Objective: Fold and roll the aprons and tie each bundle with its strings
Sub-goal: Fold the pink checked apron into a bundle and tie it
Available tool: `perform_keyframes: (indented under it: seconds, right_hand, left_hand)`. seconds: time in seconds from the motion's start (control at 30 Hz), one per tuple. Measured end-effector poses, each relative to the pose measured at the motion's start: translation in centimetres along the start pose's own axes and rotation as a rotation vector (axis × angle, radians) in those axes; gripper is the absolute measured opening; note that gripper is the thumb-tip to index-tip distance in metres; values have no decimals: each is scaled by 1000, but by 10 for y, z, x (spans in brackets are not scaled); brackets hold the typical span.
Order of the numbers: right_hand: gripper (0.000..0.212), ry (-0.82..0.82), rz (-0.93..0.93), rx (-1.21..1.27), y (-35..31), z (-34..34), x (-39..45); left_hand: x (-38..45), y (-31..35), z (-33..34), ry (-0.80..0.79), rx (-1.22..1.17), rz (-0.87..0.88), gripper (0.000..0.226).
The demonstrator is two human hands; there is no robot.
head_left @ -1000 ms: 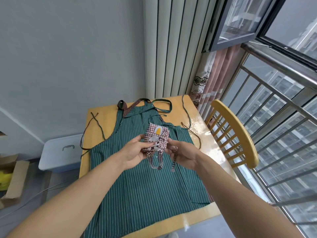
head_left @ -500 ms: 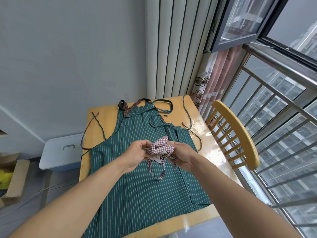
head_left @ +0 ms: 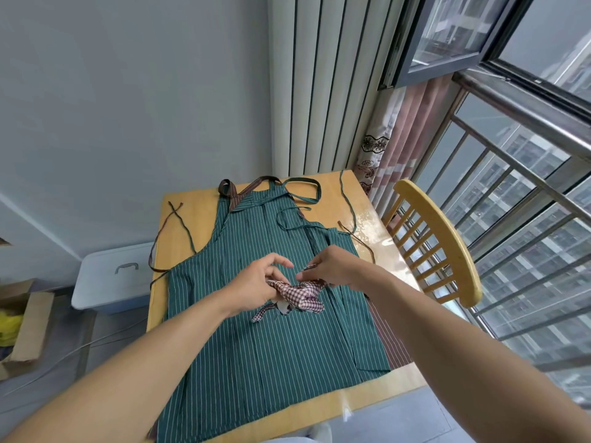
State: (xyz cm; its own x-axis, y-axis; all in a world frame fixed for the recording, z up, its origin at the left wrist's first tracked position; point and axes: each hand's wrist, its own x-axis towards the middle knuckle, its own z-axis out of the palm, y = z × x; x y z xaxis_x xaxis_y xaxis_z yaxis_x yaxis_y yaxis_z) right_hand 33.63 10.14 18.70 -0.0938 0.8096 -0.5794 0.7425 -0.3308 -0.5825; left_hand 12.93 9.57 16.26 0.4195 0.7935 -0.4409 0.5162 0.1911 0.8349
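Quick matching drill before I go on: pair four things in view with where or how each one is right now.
1. checked bundle
2. green apron
3. chair
4. white box

a. on the floor left of the table
b. spread flat on the table
c. held in both hands
d. at the table's right side

Pairs: 1-c, 2-b, 3-d, 4-a

Two bare forearms, sleeveless to the frame edge, no jewellery
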Motion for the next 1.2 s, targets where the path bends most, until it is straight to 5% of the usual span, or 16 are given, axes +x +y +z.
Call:
perform_keyframes:
  seconds: [0.3, 0.5, 0.63, 0.8, 0.93, 1.03, 1.2]
  right_hand:
    - [18, 88, -72, 155, -5, 17, -3]
    - [21, 66, -104, 152, -5, 20, -9]
    - [53, -18, -186, 40, -6, 14, -13]
    - [23, -56, -277, -53, -1, 6, -12]
    - [23, -126, -179, 289, 2, 3, -8]
    - [21, -170, -162, 611, 4, -3, -6]
    - [19, -267, -140, 770, -3, -12, -11]
  left_hand:
    - [0, -3, 0, 46, -34, 12, 76]
    - [3, -7, 2, -24, -141, -116, 57]
    - [6, -13, 3, -9, -212, -154, 53]
    - [3, -4, 1, -101, -363, -149, 40]
    - [1, -2, -3, -154, -370, -96, 32]
    - [1, -3, -7, -267, -545, -119, 61]
    - [-4, -7, -9, -443, -684, -197, 92]
